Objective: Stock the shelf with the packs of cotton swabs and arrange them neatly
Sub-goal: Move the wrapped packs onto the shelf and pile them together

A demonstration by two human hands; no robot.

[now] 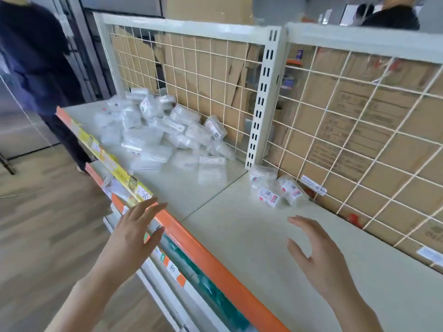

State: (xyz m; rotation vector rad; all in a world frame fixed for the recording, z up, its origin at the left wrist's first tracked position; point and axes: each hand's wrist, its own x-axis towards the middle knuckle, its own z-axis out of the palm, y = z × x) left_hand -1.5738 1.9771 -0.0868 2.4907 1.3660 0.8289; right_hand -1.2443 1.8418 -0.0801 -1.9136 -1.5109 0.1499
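Clear plastic packs of cotton swabs (153, 130) lie in a loose, jumbled heap on the left section of the pale shelf (239, 238), piled against the wire grid (203, 75) at the back. A few more packs (275, 190) lie on the right section, near the foot of the slotted post (263, 97) and close to the grid. The left hand (134, 236) is over the shelf's orange front strip (203, 255), fingers straight and spread, holding nothing. The right hand (318, 257) is over the bare shelf top, fingers loosely apart, also holding nothing. Flattened cardboard (359, 111) stands behind the grid. A person in dark clothes (31, 56) stands at the far left on the wooden floor (48, 236).
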